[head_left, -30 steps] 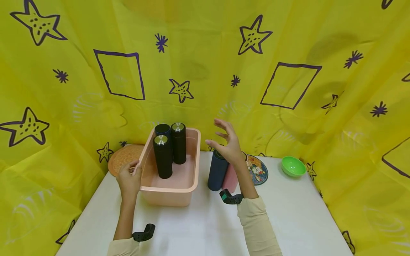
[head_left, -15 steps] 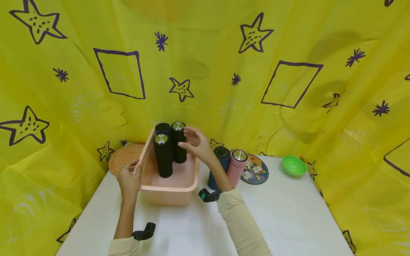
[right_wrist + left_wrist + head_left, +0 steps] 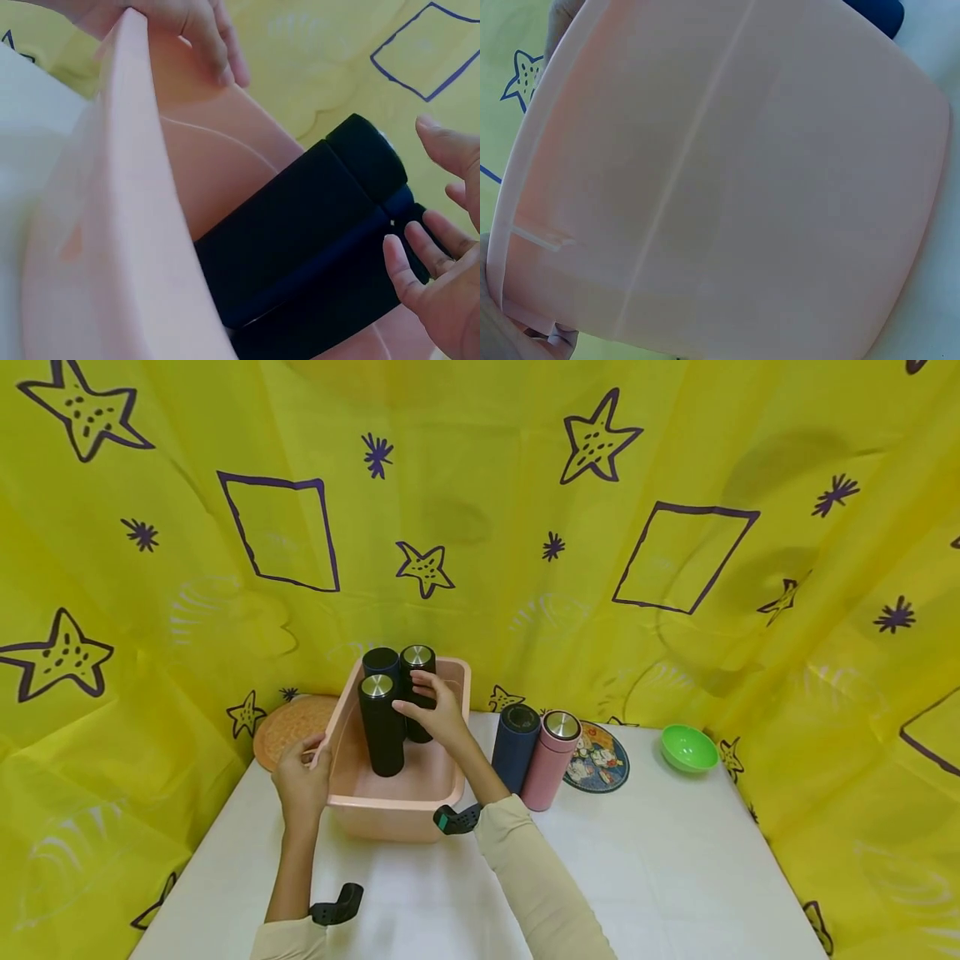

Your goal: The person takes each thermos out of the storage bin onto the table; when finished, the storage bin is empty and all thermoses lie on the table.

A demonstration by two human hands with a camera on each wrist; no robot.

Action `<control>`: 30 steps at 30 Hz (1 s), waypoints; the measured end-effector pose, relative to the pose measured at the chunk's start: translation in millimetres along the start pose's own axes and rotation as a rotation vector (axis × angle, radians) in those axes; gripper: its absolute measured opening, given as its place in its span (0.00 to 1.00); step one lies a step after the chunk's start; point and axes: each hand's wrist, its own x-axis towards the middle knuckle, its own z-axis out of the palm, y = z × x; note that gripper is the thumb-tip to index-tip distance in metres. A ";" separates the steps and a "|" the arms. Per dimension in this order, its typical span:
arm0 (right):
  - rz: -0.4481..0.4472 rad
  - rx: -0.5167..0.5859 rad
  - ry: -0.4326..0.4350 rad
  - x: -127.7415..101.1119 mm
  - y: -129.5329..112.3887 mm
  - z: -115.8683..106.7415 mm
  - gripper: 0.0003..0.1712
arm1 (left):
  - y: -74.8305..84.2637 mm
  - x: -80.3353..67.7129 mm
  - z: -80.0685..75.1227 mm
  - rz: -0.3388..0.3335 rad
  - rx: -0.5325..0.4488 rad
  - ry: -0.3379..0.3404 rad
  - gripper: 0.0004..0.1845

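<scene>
The left hand point(image 3: 302, 781) grips the left rim of the pink plastic tub point(image 3: 420, 806) on the white counter point(image 3: 675, 860), fingers curled over the edge. 3 black flasks point(image 3: 381, 727) stand upright inside the tub. The right hand point(image 3: 437, 714) reaches in with fingers spread, closing round the rear right flask point(image 3: 417, 670); whether it grips it, I cannot tell. A navy flask point(image 3: 514, 747) and a pink flask point(image 3: 550, 758) stand just beside the tub.

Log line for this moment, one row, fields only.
left hand: grips tub rim | right hand: fingers at black flask in tub, not closed | beside tub: blue flask, pink flask
</scene>
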 end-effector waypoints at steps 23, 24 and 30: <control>0.122 -0.139 0.000 21.3 27.8 28.8 0.40 | 1.9 -2.0 0.2 -0.012 -0.007 -0.012 0.13; 0.121 -0.164 0.001 21.8 27.8 29.7 0.40 | 1.7 -2.2 0.3 -0.011 -0.004 -0.009 0.13; 0.101 -0.242 0.014 25.6 27.9 33.9 0.42 | 1.4 -2.1 0.5 -0.003 0.016 0.006 0.13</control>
